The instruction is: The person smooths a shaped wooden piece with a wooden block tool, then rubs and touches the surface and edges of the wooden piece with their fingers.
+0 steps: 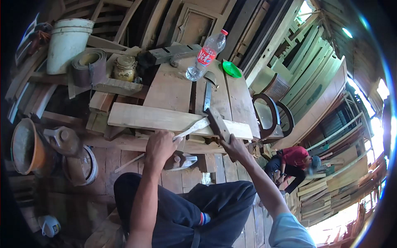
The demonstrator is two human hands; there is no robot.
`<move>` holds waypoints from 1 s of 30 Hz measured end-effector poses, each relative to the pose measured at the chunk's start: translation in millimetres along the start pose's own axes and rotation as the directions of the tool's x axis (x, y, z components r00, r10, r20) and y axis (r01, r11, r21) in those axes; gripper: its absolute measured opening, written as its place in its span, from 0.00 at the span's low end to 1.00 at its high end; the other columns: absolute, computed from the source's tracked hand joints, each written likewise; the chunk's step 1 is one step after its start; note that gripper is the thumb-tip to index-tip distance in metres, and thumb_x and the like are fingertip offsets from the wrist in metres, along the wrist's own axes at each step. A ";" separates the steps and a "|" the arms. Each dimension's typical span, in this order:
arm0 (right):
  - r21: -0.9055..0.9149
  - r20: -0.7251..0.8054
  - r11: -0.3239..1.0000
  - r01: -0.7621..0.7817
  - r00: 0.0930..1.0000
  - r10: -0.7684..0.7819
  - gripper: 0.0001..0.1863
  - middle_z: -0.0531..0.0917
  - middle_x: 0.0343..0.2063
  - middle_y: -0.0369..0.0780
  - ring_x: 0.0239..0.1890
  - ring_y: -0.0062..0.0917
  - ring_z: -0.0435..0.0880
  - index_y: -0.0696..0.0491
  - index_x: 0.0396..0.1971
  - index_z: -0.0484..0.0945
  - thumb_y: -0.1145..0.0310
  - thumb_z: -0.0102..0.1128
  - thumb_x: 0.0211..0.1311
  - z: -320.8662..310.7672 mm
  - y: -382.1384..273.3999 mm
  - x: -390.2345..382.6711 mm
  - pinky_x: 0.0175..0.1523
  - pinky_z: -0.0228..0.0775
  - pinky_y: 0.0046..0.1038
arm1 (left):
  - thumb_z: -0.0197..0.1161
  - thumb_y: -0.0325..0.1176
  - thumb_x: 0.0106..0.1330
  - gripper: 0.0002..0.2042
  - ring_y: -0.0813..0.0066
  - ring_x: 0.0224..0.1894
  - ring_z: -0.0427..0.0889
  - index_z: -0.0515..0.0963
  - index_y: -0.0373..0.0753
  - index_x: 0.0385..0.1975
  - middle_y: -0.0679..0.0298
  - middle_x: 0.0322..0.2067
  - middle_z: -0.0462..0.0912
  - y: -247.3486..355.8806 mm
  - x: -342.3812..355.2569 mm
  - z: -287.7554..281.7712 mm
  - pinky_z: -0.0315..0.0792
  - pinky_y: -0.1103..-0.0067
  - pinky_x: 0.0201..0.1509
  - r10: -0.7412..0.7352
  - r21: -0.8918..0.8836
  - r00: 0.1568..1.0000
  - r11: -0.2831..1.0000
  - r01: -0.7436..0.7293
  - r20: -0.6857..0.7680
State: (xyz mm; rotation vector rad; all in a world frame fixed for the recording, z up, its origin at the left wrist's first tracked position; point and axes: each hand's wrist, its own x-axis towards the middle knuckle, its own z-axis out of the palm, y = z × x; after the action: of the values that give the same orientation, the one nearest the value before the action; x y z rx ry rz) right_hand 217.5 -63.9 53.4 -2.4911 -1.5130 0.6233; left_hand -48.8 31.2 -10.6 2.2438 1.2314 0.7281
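A pale plank [157,118] lies across the front of the wooden bench [167,91]. At its near edge my left hand [160,148] is closed around the narrow end of a pale, flat, paddle-shaped tool [193,127], whose exact kind I cannot make out. The wide end reaches over the plank to a brown wooden bar [218,125], which my right hand [234,147] grips by its lower end. Just beyond the bar's upper end is a grey metal blade [207,96]; whether the two are joined is unclear. A curved piece [211,77] lies past the blade.
On the bench stand a clear bottle [205,56] with a red label and a green dish [231,69]. Left are a white bucket [69,45], sandpaper roll [88,66] and jar [125,68]. A person in red [294,159] bends at the right, beside stacked boards [331,188].
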 end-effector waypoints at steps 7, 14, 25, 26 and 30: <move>-0.213 0.012 0.943 0.255 0.966 -0.259 0.34 0.81 0.20 0.54 0.28 0.47 0.84 0.67 0.40 0.73 0.44 0.58 0.59 -3.4 30.7 4.7 0.38 0.75 0.42 | 0.64 0.48 0.61 0.19 0.48 0.29 0.82 0.82 0.35 0.25 0.47 0.23 0.81 3.7 4.7 3.4 0.74 0.60 0.36 -0.034 -0.019 0.999 0.999 0.035 0.038; -0.114 0.148 0.955 0.275 0.955 -0.257 0.36 0.81 0.34 0.60 0.41 0.50 0.83 0.66 0.47 0.72 0.42 0.58 0.59 17.2 -5.9 -33.4 0.50 0.71 0.44 | 0.64 0.48 0.61 0.18 0.50 0.30 0.83 0.83 0.35 0.26 0.49 0.23 0.81 -5.5 2.9 2.2 0.76 0.62 0.37 -0.074 0.048 0.995 0.996 0.071 0.067; -0.150 0.182 0.939 0.310 0.942 -0.282 0.35 0.83 0.33 0.55 0.41 0.44 0.84 0.66 0.44 0.71 0.43 0.58 0.60 18.1 0.3 -23.0 0.47 0.73 0.41 | 0.65 0.50 0.60 0.18 0.50 0.32 0.83 0.83 0.37 0.28 0.49 0.26 0.82 -3.6 6.6 5.3 0.75 0.61 0.37 -0.062 0.042 0.994 0.997 0.058 0.087; -0.118 0.109 0.959 0.256 0.964 -0.244 0.35 0.83 0.32 0.56 0.38 0.43 0.84 0.67 0.44 0.71 0.43 0.58 0.60 10.8 10.8 -11.1 0.43 0.74 0.41 | 0.65 0.49 0.60 0.18 0.50 0.32 0.83 0.83 0.37 0.27 0.49 0.26 0.82 2.1 6.8 3.7 0.75 0.61 0.37 -0.068 0.032 0.994 0.997 0.065 0.087; 0.040 -0.004 0.995 -0.090 0.996 0.091 0.35 0.81 0.23 0.52 0.19 0.34 0.83 0.69 0.44 0.70 0.45 0.56 0.61 -1.1 -0.8 1.7 0.20 0.72 0.35 | 0.64 0.49 0.60 0.19 0.49 0.31 0.83 0.83 0.36 0.25 0.48 0.26 0.82 3.4 -1.6 -0.3 0.75 0.61 0.37 -0.048 0.012 0.997 0.999 0.048 0.062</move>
State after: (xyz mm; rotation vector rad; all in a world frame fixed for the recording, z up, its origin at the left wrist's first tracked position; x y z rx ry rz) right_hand 218.1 -61.9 54.2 -2.5405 -1.3779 0.6527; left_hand -47.7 28.2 -8.6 2.2205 1.2573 0.6297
